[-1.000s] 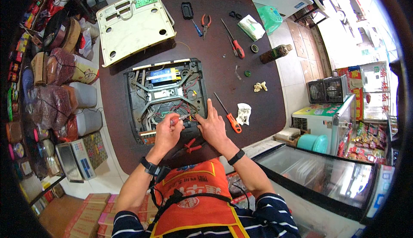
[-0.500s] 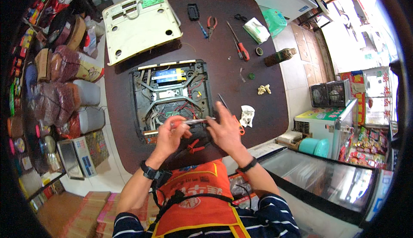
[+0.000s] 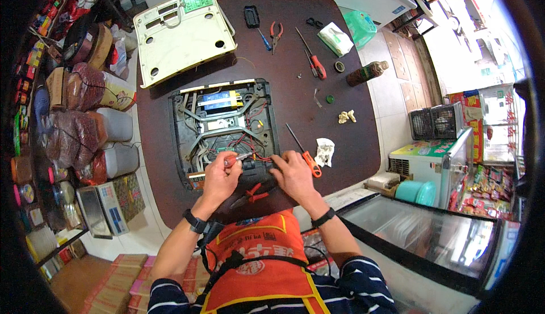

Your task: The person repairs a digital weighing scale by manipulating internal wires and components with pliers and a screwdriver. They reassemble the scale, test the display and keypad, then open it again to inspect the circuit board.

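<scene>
My left hand (image 3: 220,179) is closed round a small screwdriver-like tool with a red handle (image 3: 230,161); its metal shaft (image 3: 245,156) points right. My right hand (image 3: 294,176) is closed, thumb and fingers pinching the end of some thin red wires (image 3: 263,158) just beyond the tool's tip. Both hands are over the near edge of an opened appliance base (image 3: 184,143), a black tray with a grey metal frame, a blue-and-yellow part (image 3: 220,100) and loose wiring. Beside my right hand lies an orange-handled screwdriver (image 3: 311,163). Red-handled pliers (image 3: 250,195) lie between my forearms.
The appliance's cream cover (image 3: 181,47) stands at the far left of the brown table (image 3: 335,189). Farther back lie orange-handled pliers (image 3: 276,36), a red screwdriver (image 3: 317,67), a tape roll (image 3: 339,67) and a tissue pack (image 3: 335,38). A brown bottle (image 3: 366,73) is at the right edge.
My right hand's extended index finger has drawn in, and the fingers now pinch the wires. My left hand has moved slightly left and down with the tool.
</scene>
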The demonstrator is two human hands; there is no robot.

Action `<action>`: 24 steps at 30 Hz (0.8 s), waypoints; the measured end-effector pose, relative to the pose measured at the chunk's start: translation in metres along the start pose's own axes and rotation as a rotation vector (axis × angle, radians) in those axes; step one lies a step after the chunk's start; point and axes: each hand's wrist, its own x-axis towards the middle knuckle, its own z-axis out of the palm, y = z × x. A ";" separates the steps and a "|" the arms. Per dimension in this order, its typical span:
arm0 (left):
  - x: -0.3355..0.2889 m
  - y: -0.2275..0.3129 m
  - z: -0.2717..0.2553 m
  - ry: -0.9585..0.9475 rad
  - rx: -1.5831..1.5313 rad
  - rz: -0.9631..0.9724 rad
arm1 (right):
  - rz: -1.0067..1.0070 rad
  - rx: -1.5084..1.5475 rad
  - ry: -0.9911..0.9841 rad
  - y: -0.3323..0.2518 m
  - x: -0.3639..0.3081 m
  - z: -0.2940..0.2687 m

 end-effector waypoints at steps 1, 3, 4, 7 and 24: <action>0.001 0.000 0.003 -0.001 0.048 0.014 | -0.021 -0.013 -0.012 -0.006 0.006 0.003; 0.002 0.000 0.008 0.003 0.088 0.011 | -0.048 -0.054 -0.070 -0.013 0.014 0.007; 0.003 0.000 0.010 0.015 0.083 0.039 | -0.046 -0.069 -0.080 -0.014 0.016 0.008; 0.004 -0.001 0.013 0.044 0.083 0.072 | -0.056 -0.096 -0.103 -0.014 0.018 0.012; 0.007 -0.006 0.017 -0.005 0.071 0.074 | -0.106 -0.198 -0.167 -0.008 0.029 0.024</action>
